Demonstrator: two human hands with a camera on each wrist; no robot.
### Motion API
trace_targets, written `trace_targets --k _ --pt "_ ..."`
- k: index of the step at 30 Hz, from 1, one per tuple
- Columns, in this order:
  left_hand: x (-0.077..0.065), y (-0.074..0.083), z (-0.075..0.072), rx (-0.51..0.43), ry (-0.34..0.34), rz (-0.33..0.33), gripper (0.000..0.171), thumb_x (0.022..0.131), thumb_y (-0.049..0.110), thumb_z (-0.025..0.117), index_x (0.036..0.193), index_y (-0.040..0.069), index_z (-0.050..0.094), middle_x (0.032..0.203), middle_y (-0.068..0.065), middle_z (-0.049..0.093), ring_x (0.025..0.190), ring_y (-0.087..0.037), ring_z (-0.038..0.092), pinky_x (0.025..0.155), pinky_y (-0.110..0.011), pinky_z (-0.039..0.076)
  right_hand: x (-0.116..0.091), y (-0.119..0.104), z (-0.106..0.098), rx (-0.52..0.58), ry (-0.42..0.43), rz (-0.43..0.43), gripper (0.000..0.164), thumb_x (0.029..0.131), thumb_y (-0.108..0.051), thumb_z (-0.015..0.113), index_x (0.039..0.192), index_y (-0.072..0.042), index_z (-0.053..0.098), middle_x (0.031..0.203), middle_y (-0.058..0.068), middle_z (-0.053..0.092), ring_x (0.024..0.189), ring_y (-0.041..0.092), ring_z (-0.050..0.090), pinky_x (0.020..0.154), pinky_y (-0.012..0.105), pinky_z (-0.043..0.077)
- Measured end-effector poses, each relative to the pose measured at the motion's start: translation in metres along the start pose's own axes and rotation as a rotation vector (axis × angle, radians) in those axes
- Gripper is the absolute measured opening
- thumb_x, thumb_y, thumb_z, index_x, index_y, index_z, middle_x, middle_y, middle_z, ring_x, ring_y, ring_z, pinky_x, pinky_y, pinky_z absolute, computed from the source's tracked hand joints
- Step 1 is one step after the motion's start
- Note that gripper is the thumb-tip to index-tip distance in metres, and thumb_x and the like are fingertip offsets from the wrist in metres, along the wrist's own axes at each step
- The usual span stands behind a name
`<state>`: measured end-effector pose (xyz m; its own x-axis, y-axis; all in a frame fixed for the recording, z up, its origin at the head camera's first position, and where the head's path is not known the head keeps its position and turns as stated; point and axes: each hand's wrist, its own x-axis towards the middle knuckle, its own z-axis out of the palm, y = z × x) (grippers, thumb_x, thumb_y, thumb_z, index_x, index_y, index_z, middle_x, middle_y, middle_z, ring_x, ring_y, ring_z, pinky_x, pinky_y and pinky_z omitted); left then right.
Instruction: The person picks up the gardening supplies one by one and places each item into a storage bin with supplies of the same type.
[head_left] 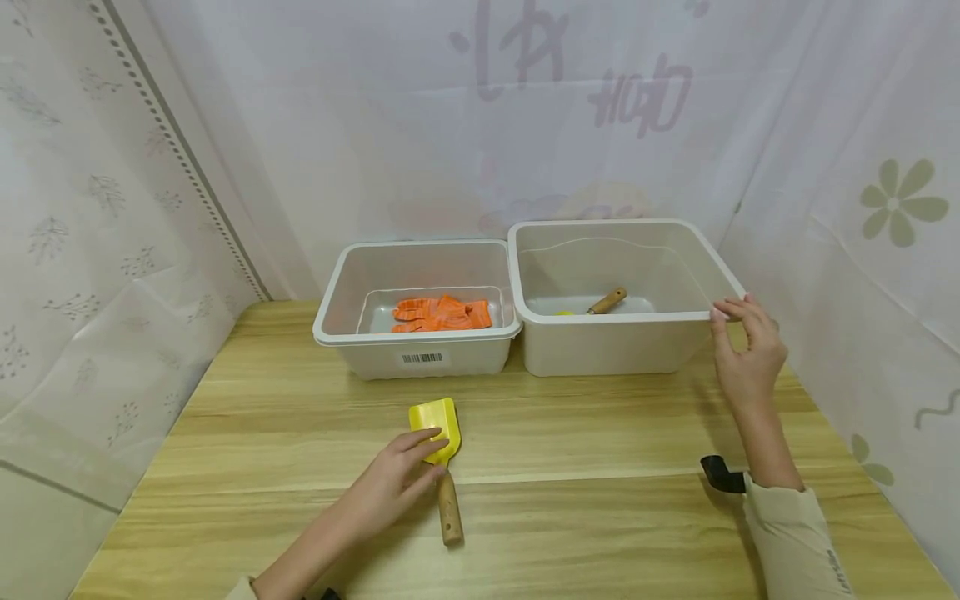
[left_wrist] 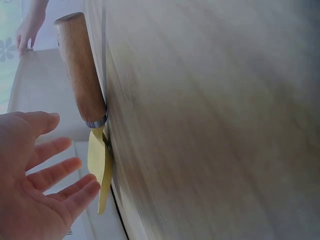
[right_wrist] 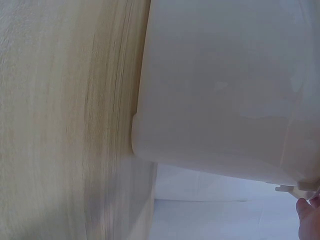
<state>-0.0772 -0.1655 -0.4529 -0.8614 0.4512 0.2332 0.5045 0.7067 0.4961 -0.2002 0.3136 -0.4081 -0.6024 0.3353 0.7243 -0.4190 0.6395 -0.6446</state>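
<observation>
A yellow toy-like hand shovel (head_left: 435, 417) with a wooden handle (head_left: 449, 510) lies on the table, its blade pointing towards the bins. My left hand (head_left: 393, 479) hovers over the blade's near end, fingers spread and apart; in the left wrist view the fingertips overlap the blade's edge (left_wrist: 103, 165). At the near right corner of the right-hand white bin (head_left: 600, 346), my right hand (head_left: 752, 358) pinches the rim between thumb and fingers. Inside that bin lies a wooden-handled tool (head_left: 607, 301), its head mostly hidden by the front wall.
Left of it stands another white bin (head_left: 367, 358) with a barcode label, holding orange gloves (head_left: 442, 314). The two rims meet. Both bins sit at the back of the wooden table (head_left: 570, 517), in front of a printed curtain (head_left: 360, 125); more curtain hangs on both sides.
</observation>
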Motion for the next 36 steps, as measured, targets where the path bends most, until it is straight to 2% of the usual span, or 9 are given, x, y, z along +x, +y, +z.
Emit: trace_targets --k 3,10,14,17,20,24,27,31,36 --pt "-0.001 0.001 0.001 0.017 0.040 0.001 0.033 0.097 0.013 0.077 0.128 0.001 0.074 0.138 -0.018 0.069 0.126 -0.036 0.067 0.104 -0.051 0.060 0.000 0.000 0.001 0.000 0.007 0.005 0.020 0.098 -0.003 0.072 0.111 0.012 0.075 0.124 0.033 0.072 0.140 0.048 0.057 0.121 0.013 0.037" --pt "-0.001 -0.002 0.005 0.023 0.188 0.010 0.036 0.087 0.007 0.085 0.122 0.003 0.076 0.130 -0.017 0.073 0.119 -0.034 0.068 0.099 -0.050 0.062 -0.001 0.001 0.002 0.024 0.027 0.004 0.019 0.096 -0.002 0.073 0.109 0.012 0.076 0.122 0.033 0.073 0.138 0.048 0.059 0.123 0.017 0.038" --pt "-0.002 -0.001 0.007 -0.008 0.193 -0.014 0.036 0.085 0.009 0.087 0.120 0.003 0.078 0.130 -0.016 0.073 0.118 -0.034 0.067 0.098 -0.051 0.061 -0.001 0.002 0.004 0.034 0.039 0.005 0.017 0.095 0.000 0.074 0.108 0.012 0.077 0.121 0.034 0.073 0.137 0.049 0.060 0.128 0.032 0.040" --pt "-0.003 0.002 0.009 -0.025 0.192 -0.030 0.036 0.084 0.010 0.088 0.118 0.003 0.079 0.128 -0.014 0.074 0.115 -0.032 0.067 0.097 -0.049 0.061 -0.001 0.003 0.004 0.031 0.043 0.009 0.017 0.095 -0.001 0.074 0.108 0.011 0.077 0.121 0.033 0.073 0.138 0.048 0.060 0.128 0.038 0.041" --pt "-0.004 0.007 0.011 -0.069 0.197 -0.053 0.034 0.084 0.009 0.088 0.117 0.003 0.079 0.123 -0.010 0.075 0.112 -0.028 0.068 0.096 -0.045 0.062 -0.001 0.003 0.004 0.020 0.041 0.011 0.018 0.096 -0.002 0.074 0.109 0.011 0.077 0.122 0.032 0.073 0.138 0.047 0.060 0.126 0.028 0.040" --pt "-0.003 0.012 0.015 -0.220 0.172 -0.168 0.035 0.085 0.006 0.087 0.118 0.002 0.078 0.117 -0.006 0.073 0.103 -0.025 0.072 0.087 -0.033 0.065 -0.001 0.002 0.003 0.015 0.036 0.014 0.019 0.097 -0.003 0.073 0.110 0.011 0.076 0.123 0.032 0.073 0.139 0.046 0.059 0.124 0.018 0.039" --pt "-0.001 0.016 0.016 -0.324 0.139 -0.285 0.037 0.086 0.006 0.087 0.121 0.002 0.076 0.113 -0.007 0.071 0.094 -0.022 0.073 0.079 -0.023 0.065 -0.001 0.002 0.002 0.016 0.030 0.023 0.020 0.098 -0.003 0.072 0.111 0.011 0.076 0.125 0.032 0.072 0.141 0.045 0.058 0.124 0.019 0.038" --pt "0.000 0.019 0.016 -0.394 0.107 -0.392 0.038 0.087 0.008 0.086 0.122 0.003 0.076 0.109 -0.009 0.069 0.090 -0.017 0.071 0.075 -0.017 0.061 -0.001 0.001 0.003 0.020 0.023 0.029 0.021 0.098 -0.004 0.071 0.112 0.012 0.075 0.126 0.032 0.072 0.142 0.045 0.057 0.126 0.022 0.038" --pt "0.001 0.021 0.019 -0.457 0.104 -0.467 0.036 0.086 0.006 0.087 0.120 0.001 0.076 0.107 -0.010 0.068 0.089 -0.013 0.068 0.075 -0.016 0.061 -0.001 0.001 0.004 0.030 0.026 0.018 0.021 0.098 -0.004 0.072 0.111 0.012 0.075 0.124 0.034 0.072 0.141 0.047 0.057 0.126 0.024 0.039"
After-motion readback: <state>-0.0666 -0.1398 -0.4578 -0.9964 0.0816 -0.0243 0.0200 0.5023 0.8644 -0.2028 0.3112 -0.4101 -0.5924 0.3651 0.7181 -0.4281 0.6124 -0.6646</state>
